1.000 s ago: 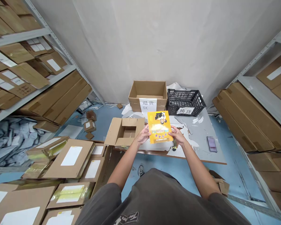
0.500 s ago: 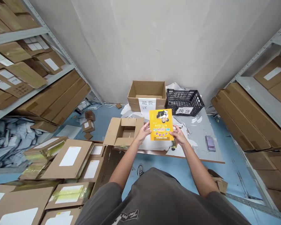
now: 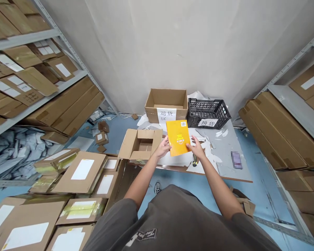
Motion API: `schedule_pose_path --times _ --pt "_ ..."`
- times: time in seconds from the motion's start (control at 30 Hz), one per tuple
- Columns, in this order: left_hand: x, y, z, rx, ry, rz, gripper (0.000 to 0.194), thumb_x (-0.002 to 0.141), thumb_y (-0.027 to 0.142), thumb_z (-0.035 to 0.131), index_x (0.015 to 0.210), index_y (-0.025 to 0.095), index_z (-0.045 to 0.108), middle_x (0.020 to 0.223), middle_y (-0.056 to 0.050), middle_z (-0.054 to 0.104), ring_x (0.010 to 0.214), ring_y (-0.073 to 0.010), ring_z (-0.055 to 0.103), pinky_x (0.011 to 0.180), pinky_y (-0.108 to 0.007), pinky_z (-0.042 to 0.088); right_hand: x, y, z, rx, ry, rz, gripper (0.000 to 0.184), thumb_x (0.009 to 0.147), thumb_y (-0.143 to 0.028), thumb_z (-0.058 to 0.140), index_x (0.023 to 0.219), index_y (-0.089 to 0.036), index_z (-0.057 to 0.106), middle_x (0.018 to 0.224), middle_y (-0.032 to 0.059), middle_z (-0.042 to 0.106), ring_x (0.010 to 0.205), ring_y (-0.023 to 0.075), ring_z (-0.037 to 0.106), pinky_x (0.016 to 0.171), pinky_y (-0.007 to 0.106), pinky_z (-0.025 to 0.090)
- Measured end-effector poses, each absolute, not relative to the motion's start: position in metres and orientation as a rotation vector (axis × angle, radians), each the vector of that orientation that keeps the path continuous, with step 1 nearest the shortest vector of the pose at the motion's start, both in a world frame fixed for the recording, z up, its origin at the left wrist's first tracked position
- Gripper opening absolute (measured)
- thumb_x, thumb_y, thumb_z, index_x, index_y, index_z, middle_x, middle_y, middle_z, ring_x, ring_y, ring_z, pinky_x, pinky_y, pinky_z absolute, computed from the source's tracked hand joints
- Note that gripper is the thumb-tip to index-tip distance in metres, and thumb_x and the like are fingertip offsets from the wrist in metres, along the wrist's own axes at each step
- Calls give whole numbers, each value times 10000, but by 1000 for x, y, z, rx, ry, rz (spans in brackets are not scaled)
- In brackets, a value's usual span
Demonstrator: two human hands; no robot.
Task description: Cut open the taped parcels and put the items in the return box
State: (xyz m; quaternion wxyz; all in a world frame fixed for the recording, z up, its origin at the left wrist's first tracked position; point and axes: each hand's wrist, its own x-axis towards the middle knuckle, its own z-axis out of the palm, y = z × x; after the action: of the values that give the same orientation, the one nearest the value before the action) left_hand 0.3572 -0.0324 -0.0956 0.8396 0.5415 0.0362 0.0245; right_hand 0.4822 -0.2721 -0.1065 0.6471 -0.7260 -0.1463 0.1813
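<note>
A thin orange-yellow book point(image 3: 177, 137) is held up above the table, its barcode side facing me. My left hand point(image 3: 163, 147) grips its left edge, fingers closed on it. On the opposite side my right hand point(image 3: 195, 147) pinches the lower right edge between thumb and fingers. Below the right hand a black-and-yellow utility knife point(image 3: 195, 160) lies on the table. To the left of my left hand stands an open cardboard box point(image 3: 141, 156) with its flaps spread.
Behind the book sit a larger open carton point(image 3: 167, 113) with a paper sign and a black plastic crate point(image 3: 209, 113). Torn paper litters the table point(image 3: 232, 139). Stacked parcels point(image 3: 80, 172) crowd the left; shelves with cartons point(image 3: 272, 130) flank both sides.
The book has been turned over: its illustrated cover faced me before, and the barcode side shows now. My hands stay at its two edges. The view has shifted slightly.
</note>
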Motion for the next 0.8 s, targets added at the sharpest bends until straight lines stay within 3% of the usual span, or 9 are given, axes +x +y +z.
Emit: schedule_pose_path --times 0.13,0.27,0.43,0.6,0.8 --pt "346 -17 -105 1061 88 10 1141 728 236 857 1725 334 312 1518 -115 649 1127 -224 738 861 -273 582 495 -283 -118 -1478 -182 714 680 676 -401 926 1309 -279 712 1223 93 767 1110 297 748 891 414 634" --pt "343 -9 -109 1000 89 -15 1164 738 193 865 1737 337 284 1487 -110 675 1046 -189 752 831 -254 576 491 -284 -113 -1346 -175 752 668 596 -311 961 1222 -277 732 1110 39 788 934 238 772 718 307 609" --pt "344 -4 -110 967 73 -47 1182 761 131 856 1748 354 245 1443 -100 707 965 -150 752 834 -249 571 489 -284 -107 -1362 -170 765 589 544 -292 984 1093 -240 777 1125 58 801 924 234 769 680 275 583" --pt "346 -6 -106 977 72 -59 1161 780 150 842 1753 334 237 1433 -114 715 1046 -185 761 900 -276 568 489 -289 -105 -1349 -205 745 543 597 -343 979 1088 -252 764 1154 56 806 890 213 768 659 266 574" --pt "355 -21 -101 1008 75 -72 1177 773 169 837 1758 343 218 1474 -112 690 1093 -194 752 892 -269 558 492 -298 -101 -1284 -195 823 594 630 -413 987 1106 -272 660 1008 39 834 818 226 788 651 284 587"
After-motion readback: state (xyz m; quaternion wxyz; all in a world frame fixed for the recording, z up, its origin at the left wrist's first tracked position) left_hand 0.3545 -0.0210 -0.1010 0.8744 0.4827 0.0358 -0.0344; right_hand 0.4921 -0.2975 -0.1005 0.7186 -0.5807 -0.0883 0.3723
